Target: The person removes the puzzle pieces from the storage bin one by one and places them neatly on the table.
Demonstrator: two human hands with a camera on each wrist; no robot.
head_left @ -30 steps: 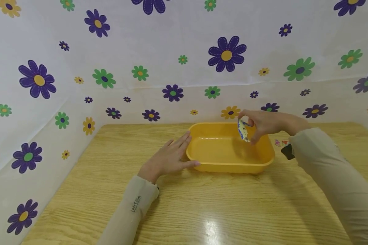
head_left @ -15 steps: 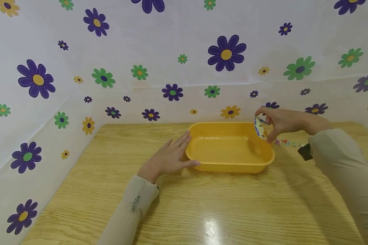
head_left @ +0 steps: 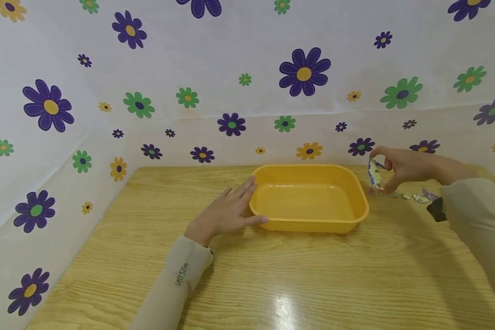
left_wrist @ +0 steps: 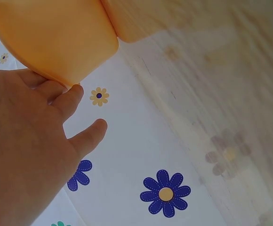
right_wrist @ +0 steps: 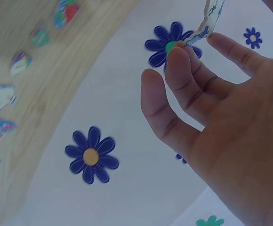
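Observation:
My left hand (head_left: 224, 213) rests against the left end of a yellow plastic tub (head_left: 305, 226), its fingers spread along the wall and the thumb at the front rim. The left wrist view shows that hand (left_wrist: 28, 136) touching the tub (left_wrist: 56, 37). Just beyond the tub's right end, my right hand (head_left: 408, 167) pinches a flat, pale cutout with blue printed edges (head_left: 375, 175) between thumb and fingers, upright above the table. The right wrist view catches part of this cutout (right_wrist: 212, 19) at the fingertips of my right hand (right_wrist: 221, 103).
Several small colourful printed cutouts lie in a row on the wooden table (head_left: 272, 275), right of the tub; one is a whitish cutout (head_left: 420, 198). Closer in the right wrist view are a white cutout (right_wrist: 0, 100) and a red-blue cutout (right_wrist: 66, 12). A flower-patterned sheet (head_left: 247, 55) stands behind.
My right hand has moved right with the pale cutout, from over the tub to beyond its right end, uncovering more cutouts on the table. The left hand and tub stay put.

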